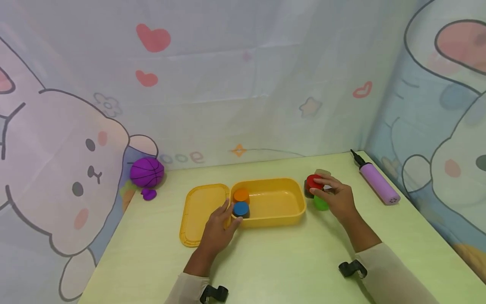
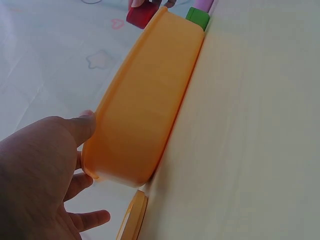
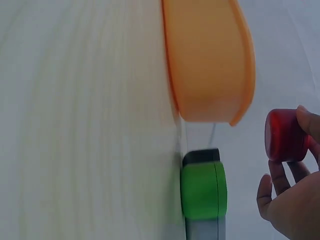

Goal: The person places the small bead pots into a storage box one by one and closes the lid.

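Note:
My right hand (image 1: 339, 200) holds a short red cylinder (image 1: 313, 181) between thumb and fingers, raised above the table just right of an open yellow box (image 1: 269, 222). Beneath it stand a green cylinder (image 3: 202, 190), a black cylinder (image 3: 200, 156) and a pale one (image 1: 322, 172), partly hidden. At the box's front left corner my left hand (image 1: 218, 232) rests with thumb on the front wall and fairly straight fingers along the left end. Inside the box, at its left end, sit an orange cylinder (image 1: 241, 195) and a blue cylinder (image 1: 241, 208).
A flat yellow lid (image 1: 193, 219) lies left of the box, partly under the left hand. A purple ball (image 1: 147, 172) with a small purple piece (image 1: 149, 194) sits at the back left. A purple hand pump (image 1: 379, 183) lies near the right edge. Printed cloth (image 1: 228, 84) hangs behind the table.

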A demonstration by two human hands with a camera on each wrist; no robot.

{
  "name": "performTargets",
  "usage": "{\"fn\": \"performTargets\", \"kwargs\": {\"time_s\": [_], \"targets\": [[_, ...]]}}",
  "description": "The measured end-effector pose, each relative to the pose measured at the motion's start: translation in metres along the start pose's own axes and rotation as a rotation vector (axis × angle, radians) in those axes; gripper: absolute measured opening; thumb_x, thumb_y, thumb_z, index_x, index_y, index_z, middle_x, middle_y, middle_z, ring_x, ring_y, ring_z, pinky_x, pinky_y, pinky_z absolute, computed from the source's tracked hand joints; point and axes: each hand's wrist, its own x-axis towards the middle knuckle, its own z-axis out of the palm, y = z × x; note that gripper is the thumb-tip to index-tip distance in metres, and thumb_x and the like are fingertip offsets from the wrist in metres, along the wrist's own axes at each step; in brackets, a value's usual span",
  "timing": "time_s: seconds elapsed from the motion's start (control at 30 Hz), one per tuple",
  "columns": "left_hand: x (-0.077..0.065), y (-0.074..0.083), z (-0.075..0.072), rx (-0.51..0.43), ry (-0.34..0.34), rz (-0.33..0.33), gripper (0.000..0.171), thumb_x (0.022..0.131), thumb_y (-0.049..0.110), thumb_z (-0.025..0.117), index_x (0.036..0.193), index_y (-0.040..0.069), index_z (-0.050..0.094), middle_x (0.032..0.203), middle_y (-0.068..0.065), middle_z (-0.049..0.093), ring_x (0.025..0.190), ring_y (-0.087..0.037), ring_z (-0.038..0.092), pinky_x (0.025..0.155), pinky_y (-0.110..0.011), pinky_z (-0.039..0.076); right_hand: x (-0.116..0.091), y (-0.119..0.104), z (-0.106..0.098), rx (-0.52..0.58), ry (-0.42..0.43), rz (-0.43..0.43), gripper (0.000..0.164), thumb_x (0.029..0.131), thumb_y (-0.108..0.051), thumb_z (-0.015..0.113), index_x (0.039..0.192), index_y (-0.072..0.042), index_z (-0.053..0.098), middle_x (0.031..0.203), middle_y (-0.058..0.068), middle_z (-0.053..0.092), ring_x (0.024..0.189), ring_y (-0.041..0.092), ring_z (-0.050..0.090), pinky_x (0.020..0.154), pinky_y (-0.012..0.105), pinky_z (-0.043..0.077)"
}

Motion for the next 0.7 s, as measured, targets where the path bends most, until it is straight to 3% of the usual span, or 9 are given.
{"fn": "performTargets", "kwargs": {"time_s": [0.27,0.4,0.57,0.7], "targets": [[0.0,-0.004,0.001,0.004,0.002,-0.002,0.065,0.109,0.042,0.067,0.161,0.005,0.052,0.176,-0.011,0.041,0.158,-0.047,0.044,0.127,-0.069,0.038,0.001,-0.011,0.035,0.069,-0.083,0.009,0.041,0.096,-0.013,0.086,0.132,0.002,0.077,0.152,0.021,0.065,0.101,0.009,0.067,0.085,0.008,0.056],[0.0,-0.007,0.001,0.003,0.0,-0.006,0.066,0.11,0.043,0.066,0.161,0.005,0.052,0.176,-0.011,0.041,0.158,-0.048,0.044,0.127,-0.07,0.037,0.003,-0.017,0.051,0.097,-0.137,0.026,0.042,0.096,-0.014,0.086,0.134,0.001,0.076,0.151,0.021,0.066,0.104,0.02,0.069,0.085,0.012,0.059],[0.0,-0.005,0.001,-0.001,-0.001,0.001,0.066,0.11,0.043,0.066,0.161,0.005,0.052,0.176,-0.011,0.04,0.158,-0.048,0.044,0.127,-0.07,0.037,0.006,-0.023,0.067,0.112,-0.148,-0.021,0.041,0.094,-0.009,0.087,0.132,0.0,0.076,0.146,0.023,0.069,0.111,0.014,0.069,0.088,0.013,0.059],[0.0,-0.003,0.001,0.001,-0.001,0.008,0.065,0.11,0.043,0.066,0.16,0.004,0.052,0.175,-0.013,0.041,0.157,-0.049,0.045,0.126,-0.07,0.038,0.006,-0.024,0.077,0.081,-0.167,-0.046,0.04,0.094,-0.007,0.087,0.131,0.001,0.076,0.144,0.023,0.071,0.121,0.022,0.069,0.091,0.012,0.058]]}}
